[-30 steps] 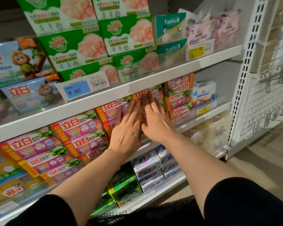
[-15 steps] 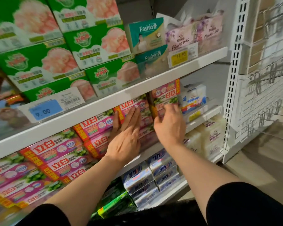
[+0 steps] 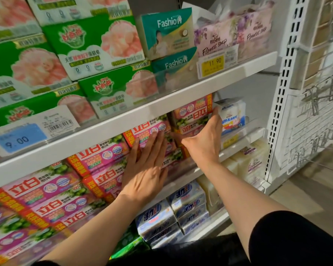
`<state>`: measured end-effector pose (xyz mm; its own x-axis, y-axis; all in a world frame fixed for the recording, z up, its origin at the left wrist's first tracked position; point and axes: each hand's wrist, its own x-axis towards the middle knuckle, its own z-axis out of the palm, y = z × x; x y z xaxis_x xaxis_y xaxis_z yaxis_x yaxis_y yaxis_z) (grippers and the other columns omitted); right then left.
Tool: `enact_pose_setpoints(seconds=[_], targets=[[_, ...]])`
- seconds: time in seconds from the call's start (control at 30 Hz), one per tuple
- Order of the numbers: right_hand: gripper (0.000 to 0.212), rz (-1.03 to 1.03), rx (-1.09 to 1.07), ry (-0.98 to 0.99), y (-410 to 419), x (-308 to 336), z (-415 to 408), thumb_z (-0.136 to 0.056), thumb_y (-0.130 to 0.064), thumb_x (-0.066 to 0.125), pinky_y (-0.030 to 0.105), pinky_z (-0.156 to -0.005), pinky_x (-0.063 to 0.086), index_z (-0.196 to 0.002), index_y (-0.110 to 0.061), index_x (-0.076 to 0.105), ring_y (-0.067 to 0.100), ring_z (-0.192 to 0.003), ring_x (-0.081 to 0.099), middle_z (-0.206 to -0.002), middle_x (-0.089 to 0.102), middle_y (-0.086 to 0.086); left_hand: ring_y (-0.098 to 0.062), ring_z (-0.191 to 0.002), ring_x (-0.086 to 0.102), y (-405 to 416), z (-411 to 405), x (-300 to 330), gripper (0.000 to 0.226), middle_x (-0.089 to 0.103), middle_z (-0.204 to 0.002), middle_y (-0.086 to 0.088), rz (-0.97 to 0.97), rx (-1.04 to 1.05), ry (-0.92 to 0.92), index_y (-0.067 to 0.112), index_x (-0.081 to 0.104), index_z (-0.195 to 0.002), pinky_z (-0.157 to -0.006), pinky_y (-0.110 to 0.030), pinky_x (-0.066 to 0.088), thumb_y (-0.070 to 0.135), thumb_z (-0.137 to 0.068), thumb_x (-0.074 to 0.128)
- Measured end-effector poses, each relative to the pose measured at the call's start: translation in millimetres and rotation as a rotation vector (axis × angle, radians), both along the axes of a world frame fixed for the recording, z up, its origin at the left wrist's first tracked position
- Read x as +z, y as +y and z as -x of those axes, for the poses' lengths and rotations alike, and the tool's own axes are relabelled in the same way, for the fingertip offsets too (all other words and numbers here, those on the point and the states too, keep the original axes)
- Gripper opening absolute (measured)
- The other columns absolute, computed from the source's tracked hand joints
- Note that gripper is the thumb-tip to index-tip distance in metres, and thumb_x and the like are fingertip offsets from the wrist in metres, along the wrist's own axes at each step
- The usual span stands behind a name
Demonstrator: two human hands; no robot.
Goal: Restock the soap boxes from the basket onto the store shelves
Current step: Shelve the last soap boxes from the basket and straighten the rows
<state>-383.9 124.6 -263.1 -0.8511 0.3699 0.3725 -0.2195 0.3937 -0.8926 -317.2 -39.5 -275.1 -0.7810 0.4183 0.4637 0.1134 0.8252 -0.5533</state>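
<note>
Left hand flat on pink soap boxes, steadying stack – right hand grasps neighbouring pink stack on middle shelf, likely squaring it; basket unseen

Soap boxes: pink-and-red cartons, white lettering, green fruit print. Stacked several high in a row along the middle shelf, faces tilted outward. Rightmost stack sits just beside a white-and-blue pack; its top box stands upside down, characters inverted. Basket not in view.
</note>
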Motion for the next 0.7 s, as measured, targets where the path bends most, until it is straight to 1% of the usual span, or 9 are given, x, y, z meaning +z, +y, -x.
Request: enact_pose_setpoints(seconds=[0.17,0.33,0.37,0.43,0.47,0.5,0.57,0.63,0.7], targets=[[0.135,0.064,0.003,0.011,-1,1,4,-0.051,-0.05,0.088,0.042,-0.116,0.024,-0.152,-0.009,0.006,0.024,-0.142,0.019,-0.151,0.026,0.009,-0.026,-0.15,0.005,-1,0,-2,0.074,0.011,-0.162,-0.011,0.013,0.005,0.012,0.006,0.021,-0.153,-0.12,-0.051,-0.002,0.045,-0.093,0.041],[0.125,0.154,0.006,0.048,-8,8,8,-0.053,-0.037,0.088,0.041,-0.117,0.022,-0.15,-0.009,0.014,0.023,-0.141,0.022,-0.15,0.027,0.008,-0.026,-0.15,0.004,0,-2,1,0.073,0.009,-0.162,-0.011,0.02,0.007,0.014,0.006,0.021,-0.153,-0.12,-0.052,-0.001,0.045,-0.094,0.039],[0.12,0.159,-0.002,0.05,-7,10,10,-0.054,-0.031,0.089,0.041,-0.116,0.025,-0.148,-0.009,0.018,0.024,-0.139,0.026,-0.148,0.03,0.008,-0.026,-0.15,0.004,0,-2,2,0.074,0.009,-0.162,-0.012,0.018,0.005,0.009,0.006,0.021,-0.153,-0.12,-0.052,-0.001,0.045,-0.093,0.04],[0.099,0.142,-0.033,0.04,-5,13,11,-0.056,-0.015,0.083,0.044,-0.111,0.034,-0.139,-0.006,0.03,0.025,-0.131,0.035,-0.139,0.038,0.008,-0.026,-0.15,0.005,1,-3,3,0.074,0.01,-0.162,-0.012,0.018,0.0,0.001,0.006,0.021,-0.153,-0.12,-0.052,-0.001,0.044,-0.093,0.042],[0.09,0.133,-0.051,0.036,-4,14,10,-0.055,-0.01,0.079,0.045,-0.106,0.04,-0.133,-0.005,0.035,0.025,-0.126,0.039,-0.133,0.041,0.008,-0.026,-0.15,0.005,1,-3,3,0.073,0.009,-0.162,-0.012,0.018,-0.001,-0.002,0.006,0.021,-0.153,-0.12,-0.052,-0.002,0.043,-0.093,0.041],[0.086,0.135,-0.064,0.043,-3,16,7,-0.054,-0.009,0.077,0.046,-0.1,0.044,-0.129,-0.005,0.036,0.025,-0.121,0.043,-0.129,0.041,0.007,-0.026,-0.15,0.004,1,-4,4,0.073,0.009,-0.162,-0.012,0.016,0.001,-0.008,0.006,0.022,-0.153,-0.12,-0.052,-0.002,0.043,-0.093,0.041],[0.094,0.164,-0.067,0.078,-1,17,1,-0.054,-0.015,0.081,0.042,-0.095,0.049,-0.134,-0.007,0.033,0.023,-0.117,0.046,-0.128,0.039,0.005,-0.026,-0.15,0.004,1,-5,5,0.073,0.01,-0.162,-0.012,0.005,0.0,-0.018,0.006,0.023,-0.152,-0.12,-0.052,-0.002,0.043,-0.092,0.04],[0.106,0.184,-0.057,0.113,4,17,-6,-0.052,-0.023,0.087,0.033,-0.091,0.046,-0.14,-0.009,0.028,0.019,-0.115,0.044,-0.13,0.037,0.005,-0.026,-0.15,0.005,2,-6,5,0.072,0.011,-0.162,-0.012,-0.009,-0.008,-0.027,0.006,0.025,-0.152,-0.12,-0.052,-0.001,0.043,-0.091,0.04],[0.106,0.194,-0.046,0.153,11,18,-14,-0.05,-0.026,0.089,0.025,-0.088,0.041,-0.137,-0.01,0.03,0.013,-0.109,0.043,-0.126,0.037,0.003,-0.025,-0.15,0.005,2,-7,6,0.072,0.011,-0.162,-0.011,-0.023,-0.011,-0.042,0.007,0.027,-0.151,-0.12,-0.052,0.001,0.042,-0.091,0.041]])
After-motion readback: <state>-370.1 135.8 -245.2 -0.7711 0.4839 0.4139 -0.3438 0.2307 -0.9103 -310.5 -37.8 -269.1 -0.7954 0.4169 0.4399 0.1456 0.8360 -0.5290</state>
